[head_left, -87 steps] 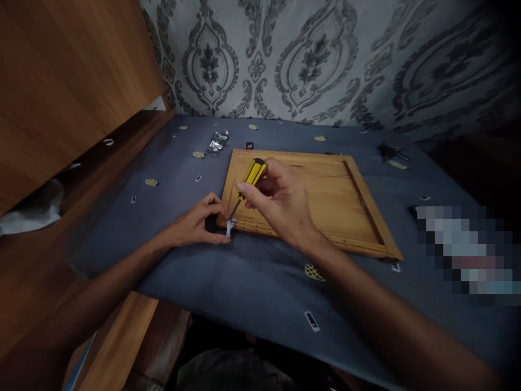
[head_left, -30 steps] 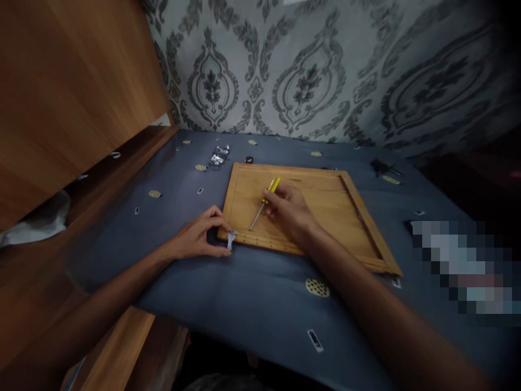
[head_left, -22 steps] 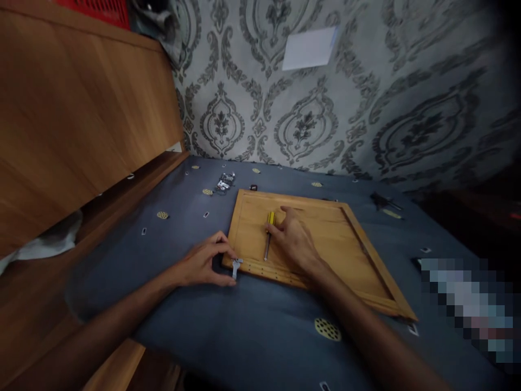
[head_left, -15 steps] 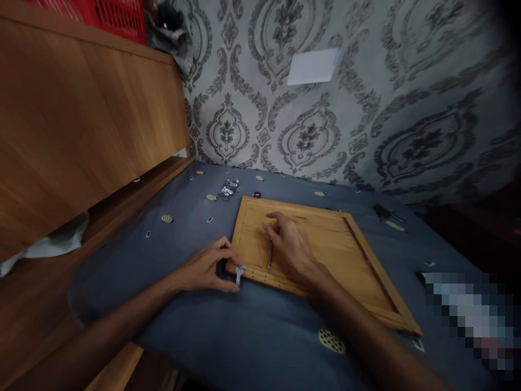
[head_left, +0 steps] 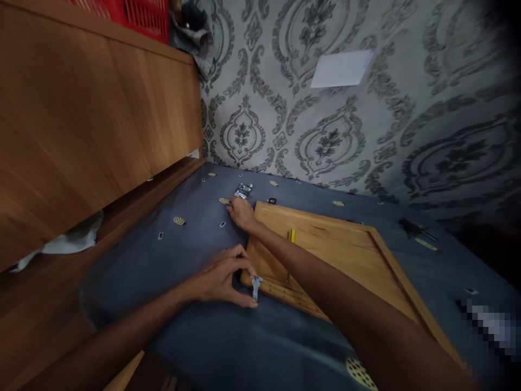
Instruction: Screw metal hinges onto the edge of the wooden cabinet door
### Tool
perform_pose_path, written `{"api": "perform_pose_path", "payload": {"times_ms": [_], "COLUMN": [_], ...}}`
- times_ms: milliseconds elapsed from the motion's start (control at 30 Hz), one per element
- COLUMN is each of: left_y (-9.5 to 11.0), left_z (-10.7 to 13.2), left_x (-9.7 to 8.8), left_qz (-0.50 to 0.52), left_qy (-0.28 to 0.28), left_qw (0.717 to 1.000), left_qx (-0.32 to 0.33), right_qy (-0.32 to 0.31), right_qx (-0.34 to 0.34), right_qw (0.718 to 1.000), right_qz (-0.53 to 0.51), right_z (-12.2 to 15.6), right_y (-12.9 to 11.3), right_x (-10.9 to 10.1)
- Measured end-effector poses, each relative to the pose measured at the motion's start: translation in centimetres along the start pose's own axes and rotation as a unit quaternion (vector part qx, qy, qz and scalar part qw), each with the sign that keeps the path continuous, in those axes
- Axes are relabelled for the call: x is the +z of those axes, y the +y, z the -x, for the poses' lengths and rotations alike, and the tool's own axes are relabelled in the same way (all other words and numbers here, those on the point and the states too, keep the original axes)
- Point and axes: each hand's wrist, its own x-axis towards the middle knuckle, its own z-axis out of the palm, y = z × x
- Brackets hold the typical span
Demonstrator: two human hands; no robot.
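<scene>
The left hand (head_left: 222,277) is pinching a small metal bracket (head_left: 255,286) at the wooden door panel's (head_left: 337,255) near-left corner. The right hand (head_left: 243,213) is lying against the metal fittings (head_left: 243,190) beyond its far-left corner, and I cannot tell its grip.

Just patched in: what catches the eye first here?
The wooden panel lies flat on the blue cloth, a screwdriver resting on it. The left hand pinches a small metal bracket at the panel's near left corner, while the right hand reaches across to a pile of metal fittings beyond the far left corner.
</scene>
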Motion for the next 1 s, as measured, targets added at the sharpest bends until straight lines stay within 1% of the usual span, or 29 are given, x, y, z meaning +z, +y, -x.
{"api": "perform_pose_path", "payload": {"times_ms": [133,267,433,533,633,733,833,900,1000], "left_y": [-0.1,-0.2,-0.3,-0.3,-0.2,-0.2,-0.3,-0.4,-0.4], "left_z": [-0.1,0.0,0.0,0.0,0.1,0.1,0.0,0.0,0.0], "left_x": [0.1,0.1,0.0,-0.1,-0.3,-0.4,-0.4,-0.4,-0.3], "left_qz": [0.003,0.003,-0.001,0.001,0.007,0.007,0.001,-0.005,-0.012], "left_qy": [0.004,0.006,0.003,-0.004,-0.004,-0.013,-0.022,-0.025,-0.025], "left_qw": [1.000,1.000,1.000,1.000,1.000,1.000,1.000,1.000,1.000], "left_qx": [0.005,0.007,0.005,0.005,0.021,0.020,0.009,0.006,0.014], "right_qy": [0.003,0.006,0.015,0.018,0.028,0.045,0.059,0.066,0.073], "right_qx": [0.050,0.077,0.083,0.078,0.070,0.043,0.018,0.011,0.011], "right_qw": [0.999,0.996,0.996,0.997,0.995,0.991,0.981,0.970,0.948], "right_qz": [0.021,0.032,0.015,-0.017,-0.062,-0.119,-0.185,-0.234,-0.309], "right_z": [-1.1,-1.4,-1.6,-1.3,-0.7,0.3,2.0,3.7,7.0], "right_y": [-0.3,-0.5,-0.8,-0.8,-0.7,-0.1,0.7,1.3,2.4], "right_x": [0.7,1.2,1.2,0.9,0.6,0.3,-0.1,-0.3,-0.8]}}
